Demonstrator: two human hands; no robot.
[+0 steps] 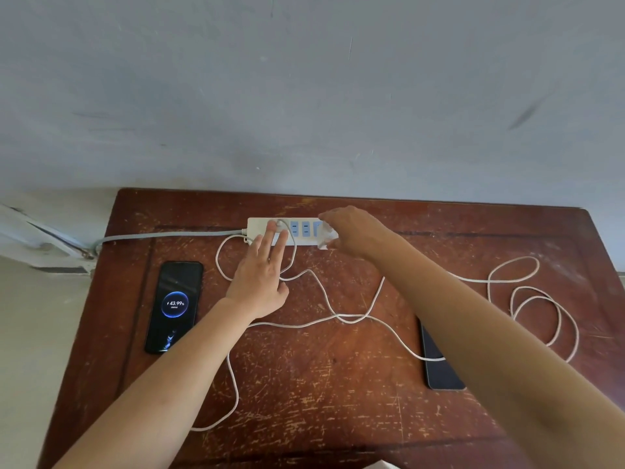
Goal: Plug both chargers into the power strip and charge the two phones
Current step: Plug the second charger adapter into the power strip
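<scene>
The power strip (293,231) lies at the far side of the tabletop (338,384). The left hand (262,275) presses it with flat, spread fingers; the right hand (351,231) fingers hold a white charger (327,236) at its right end. The left phone (175,306) shows 43.99%.

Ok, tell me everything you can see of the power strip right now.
The power strip is a long white bar, plastic by its look, lying flat near the table's far edge, parallel to the wall. Blue socket panels show along its middle. A grey cord leaves its left end toward the wall. The left hand lies open with fingertips on its left part; the right hand covers its right end, around something white. Thin white cables trail from it.
</scene>
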